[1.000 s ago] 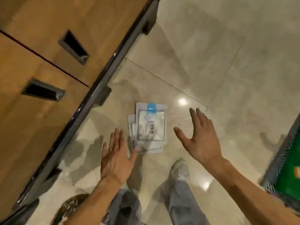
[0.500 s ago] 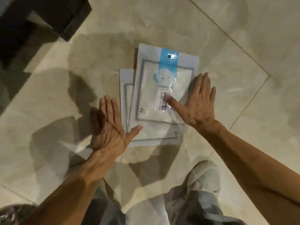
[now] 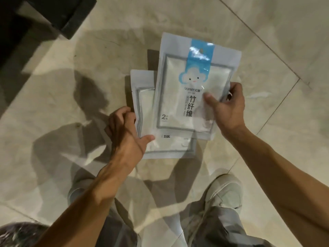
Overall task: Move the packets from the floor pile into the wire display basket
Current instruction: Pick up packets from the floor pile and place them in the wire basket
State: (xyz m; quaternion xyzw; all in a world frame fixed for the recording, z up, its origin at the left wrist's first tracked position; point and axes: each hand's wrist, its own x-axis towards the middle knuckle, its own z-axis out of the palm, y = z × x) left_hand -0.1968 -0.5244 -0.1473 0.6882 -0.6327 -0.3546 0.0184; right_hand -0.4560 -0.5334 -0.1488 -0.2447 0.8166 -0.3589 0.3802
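Two flat white packets overlap above the tiled floor. The top packet [image 3: 179, 90] has a blue strip and a cloud face with black print. My right hand [image 3: 227, 109] grips its right edge, thumb on the front. The lower packet [image 3: 144, 107] sticks out to the left and below. My left hand [image 3: 124, 132] holds its left edge, thumb on its front near the bottom. Both packets look lifted slightly off the floor. The wire display basket is out of view.
A glossy beige tiled floor [image 3: 267, 41] lies all around. A dark cabinet foot [image 3: 58, 13] stands at the top left. My shoe [image 3: 226, 191] and grey trouser legs fill the bottom of the view.
My hands went from flat on the floor beside the pile to gripping the packets' edges. The packets have risen toward the camera.
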